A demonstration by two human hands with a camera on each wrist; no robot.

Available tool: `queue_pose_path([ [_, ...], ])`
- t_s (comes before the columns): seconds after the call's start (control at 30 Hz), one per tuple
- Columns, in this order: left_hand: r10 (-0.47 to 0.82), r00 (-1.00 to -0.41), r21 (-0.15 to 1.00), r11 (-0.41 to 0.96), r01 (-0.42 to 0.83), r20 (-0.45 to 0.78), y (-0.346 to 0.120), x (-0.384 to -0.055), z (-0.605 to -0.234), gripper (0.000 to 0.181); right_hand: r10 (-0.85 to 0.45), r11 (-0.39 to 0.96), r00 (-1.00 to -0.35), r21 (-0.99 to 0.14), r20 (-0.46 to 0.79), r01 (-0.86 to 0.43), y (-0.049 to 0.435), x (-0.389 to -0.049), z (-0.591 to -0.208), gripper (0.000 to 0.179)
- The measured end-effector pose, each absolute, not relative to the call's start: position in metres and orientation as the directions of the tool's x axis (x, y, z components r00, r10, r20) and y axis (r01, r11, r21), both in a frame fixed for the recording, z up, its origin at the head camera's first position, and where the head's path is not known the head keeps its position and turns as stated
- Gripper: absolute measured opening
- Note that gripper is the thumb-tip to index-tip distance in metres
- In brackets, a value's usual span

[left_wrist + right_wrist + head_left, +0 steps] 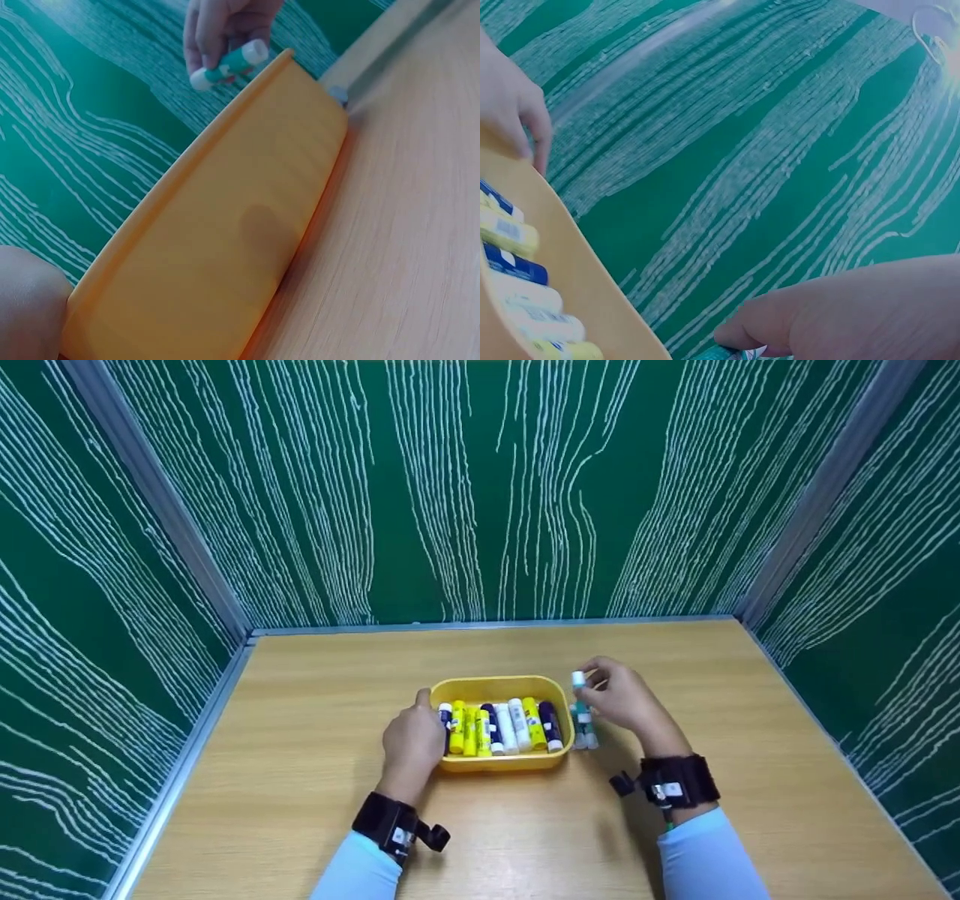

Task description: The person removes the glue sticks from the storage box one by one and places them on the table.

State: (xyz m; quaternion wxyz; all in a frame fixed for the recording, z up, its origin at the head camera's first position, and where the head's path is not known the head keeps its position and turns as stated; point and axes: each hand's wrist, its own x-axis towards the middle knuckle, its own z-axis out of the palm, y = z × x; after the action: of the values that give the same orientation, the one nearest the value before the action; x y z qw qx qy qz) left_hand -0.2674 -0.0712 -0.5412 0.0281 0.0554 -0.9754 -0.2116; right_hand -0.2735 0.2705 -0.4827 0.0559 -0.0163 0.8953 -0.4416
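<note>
A yellow plastic tub (510, 765) holds a row of several glue sticks, yellow, white and dark blue. My left hand (414, 739) grips the tub at its left rim. Just past the right rim, my right hand (619, 697) pinches a green glue stick (229, 66) with white ends, raised above rim height in the left wrist view. Below it, pale-ended sticks (586, 740) lie on the table against the tub's right side, partly hidden by the held one. In the right wrist view only a bit of the green glue stick (721, 352) shows under the fingers.
The wooden table (315, 780) carries the tub near its middle. Green panels (420, 510) with white wavy lines stand at the back and both sides, joined by grey metal posts (161, 495). Black camera straps (679, 781) circle both wrists.
</note>
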Motion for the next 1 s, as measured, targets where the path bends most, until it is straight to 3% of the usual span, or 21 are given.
queue_pose_path([
  [0.27, -0.106, -0.994, 0.424, 0.9, -0.1, -0.011, -0.061, -0.268, -0.541, 0.051, -0.023, 0.67, -0.981, -0.731, -0.193, 0.128, 0.307, -0.28, -0.512, 0.041],
  [0.53, -0.134, -0.991, 0.424, 0.899, -0.112, 0.023, -0.071, -0.269, -0.539, 0.05, -0.006, 0.686, -0.957, -0.698, -0.289, 0.207, 0.31, -0.297, -0.529, 0.044],
  [1.0, -0.115, -0.992, 0.406, 0.91, -0.087, 0.044, -0.072, -0.267, -0.538, 0.048, -0.013, 0.646, -0.952, -0.729, -0.306, 0.226, 0.31, -0.29, -0.54, 0.039],
])
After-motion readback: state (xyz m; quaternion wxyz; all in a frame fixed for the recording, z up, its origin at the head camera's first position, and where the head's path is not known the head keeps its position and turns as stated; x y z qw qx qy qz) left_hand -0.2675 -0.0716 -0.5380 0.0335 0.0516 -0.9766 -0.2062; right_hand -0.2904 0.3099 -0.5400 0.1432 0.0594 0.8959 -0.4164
